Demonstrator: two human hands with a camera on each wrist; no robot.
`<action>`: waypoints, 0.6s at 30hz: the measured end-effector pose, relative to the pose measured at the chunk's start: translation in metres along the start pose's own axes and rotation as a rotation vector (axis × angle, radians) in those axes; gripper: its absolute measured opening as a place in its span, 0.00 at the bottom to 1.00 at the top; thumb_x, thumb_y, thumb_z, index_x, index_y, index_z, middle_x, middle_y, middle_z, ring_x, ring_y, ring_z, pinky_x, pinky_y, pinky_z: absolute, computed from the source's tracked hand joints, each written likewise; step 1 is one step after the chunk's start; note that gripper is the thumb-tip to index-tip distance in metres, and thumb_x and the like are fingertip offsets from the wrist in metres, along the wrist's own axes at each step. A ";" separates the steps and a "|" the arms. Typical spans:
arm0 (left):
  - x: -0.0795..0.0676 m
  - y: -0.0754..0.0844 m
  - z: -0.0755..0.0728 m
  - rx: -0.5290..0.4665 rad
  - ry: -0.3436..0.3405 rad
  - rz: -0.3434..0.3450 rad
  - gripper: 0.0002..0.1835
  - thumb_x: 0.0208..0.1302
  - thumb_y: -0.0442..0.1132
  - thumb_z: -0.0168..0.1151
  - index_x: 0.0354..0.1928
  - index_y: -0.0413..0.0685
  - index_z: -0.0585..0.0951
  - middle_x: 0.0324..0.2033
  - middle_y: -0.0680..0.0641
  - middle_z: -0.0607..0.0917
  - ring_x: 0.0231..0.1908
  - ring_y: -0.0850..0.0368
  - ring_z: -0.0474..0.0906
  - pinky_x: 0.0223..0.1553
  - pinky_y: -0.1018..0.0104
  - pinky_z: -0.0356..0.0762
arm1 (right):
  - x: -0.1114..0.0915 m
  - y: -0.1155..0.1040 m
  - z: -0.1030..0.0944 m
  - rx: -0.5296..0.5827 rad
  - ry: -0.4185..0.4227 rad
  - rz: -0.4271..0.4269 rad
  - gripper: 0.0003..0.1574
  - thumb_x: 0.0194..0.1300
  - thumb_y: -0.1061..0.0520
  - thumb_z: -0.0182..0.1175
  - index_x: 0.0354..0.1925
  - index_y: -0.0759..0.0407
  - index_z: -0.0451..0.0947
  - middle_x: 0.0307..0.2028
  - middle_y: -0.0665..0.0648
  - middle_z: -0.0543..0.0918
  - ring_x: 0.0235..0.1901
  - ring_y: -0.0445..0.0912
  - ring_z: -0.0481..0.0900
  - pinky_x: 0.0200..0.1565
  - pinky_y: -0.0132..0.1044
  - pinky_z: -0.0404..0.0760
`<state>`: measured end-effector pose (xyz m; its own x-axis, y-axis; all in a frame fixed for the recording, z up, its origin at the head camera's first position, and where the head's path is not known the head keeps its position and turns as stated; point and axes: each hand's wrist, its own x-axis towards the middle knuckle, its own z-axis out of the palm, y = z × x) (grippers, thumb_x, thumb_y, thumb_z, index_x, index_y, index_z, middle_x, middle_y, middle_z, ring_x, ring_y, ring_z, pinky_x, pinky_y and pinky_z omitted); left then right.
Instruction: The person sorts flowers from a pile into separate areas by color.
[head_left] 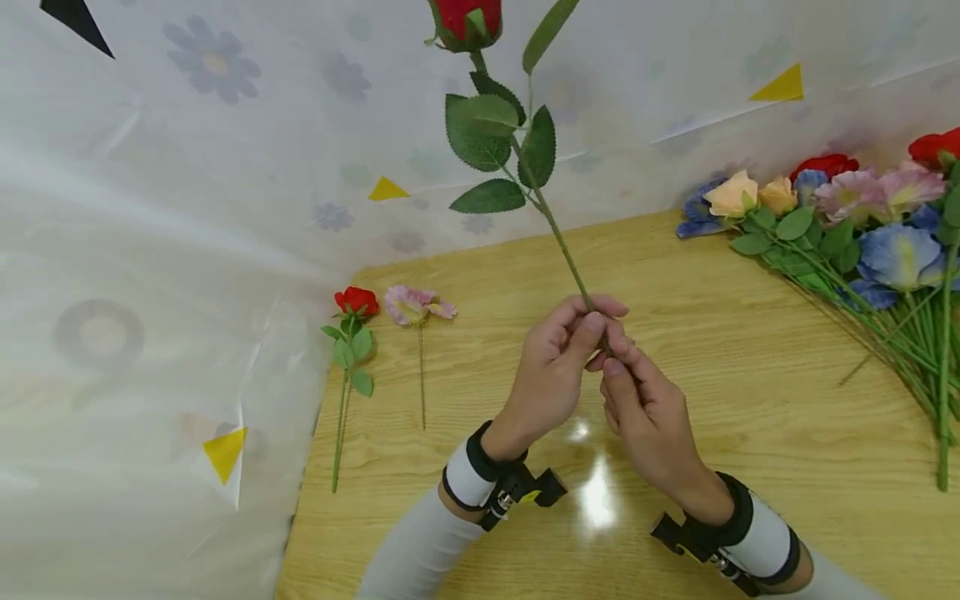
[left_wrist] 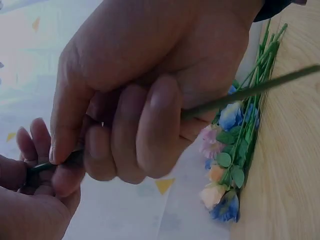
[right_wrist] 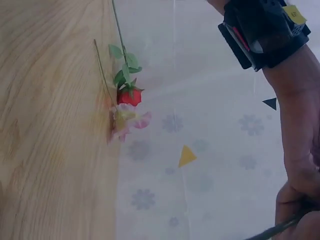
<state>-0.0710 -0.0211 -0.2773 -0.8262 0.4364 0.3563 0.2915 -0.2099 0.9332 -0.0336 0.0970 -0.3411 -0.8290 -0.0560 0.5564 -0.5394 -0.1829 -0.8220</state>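
Note:
A long-stemmed red rose (head_left: 553,218) leans up and to the left in the head view, its bloom cut off by the top edge. My left hand (head_left: 551,375) pinches its stem between thumb and fingers. Just below, my right hand (head_left: 651,421) grips the stem lower down, the two hands almost touching. In the left wrist view the right hand (left_wrist: 135,90) has its fingers curled round the stem, whose lower end (left_wrist: 255,89) sticks out past them. The left hand (right_wrist: 296,200) shows partly at the edge of the right wrist view, with the stem beside it.
On the table's left side lie a short red rose (head_left: 356,302) and a pink flower (head_left: 408,306), side by side. A pile of mixed flowers (head_left: 896,254) with long stems lies at the right. White patterned sheeting (head_left: 285,142) borders the wooden table (head_left: 720,333) behind and left.

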 end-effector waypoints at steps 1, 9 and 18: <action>-0.001 0.000 -0.001 -0.018 0.009 0.016 0.13 0.71 0.29 0.35 0.47 0.26 0.68 0.28 0.35 0.73 0.31 0.53 0.75 0.32 0.67 0.72 | -0.001 0.002 -0.002 -0.027 -0.007 0.010 0.16 0.64 0.78 0.37 0.47 0.76 0.67 0.22 0.54 0.69 0.15 0.38 0.65 0.16 0.26 0.65; -0.009 -0.003 -0.036 -0.080 0.175 0.162 0.16 0.73 0.33 0.28 0.48 0.36 0.67 0.19 0.48 0.62 0.16 0.60 0.56 0.18 0.67 0.59 | -0.008 0.017 -0.062 -0.369 0.001 0.193 0.22 0.66 0.68 0.48 0.57 0.62 0.64 0.44 0.58 0.72 0.43 0.44 0.74 0.46 0.26 0.71; -0.055 0.010 -0.103 0.368 0.557 0.066 0.16 0.73 0.38 0.33 0.49 0.42 0.72 0.19 0.49 0.65 0.12 0.60 0.50 0.12 0.67 0.52 | -0.044 0.039 -0.216 -0.928 0.363 0.461 0.26 0.69 0.53 0.45 0.64 0.43 0.58 0.49 0.41 0.66 0.50 0.37 0.65 0.52 0.33 0.61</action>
<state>-0.0723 -0.1374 -0.2929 -0.8975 -0.1046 0.4284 0.4141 0.1342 0.9003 -0.0502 0.3042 -0.4236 -0.8916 0.3909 0.2287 0.0581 0.5994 -0.7983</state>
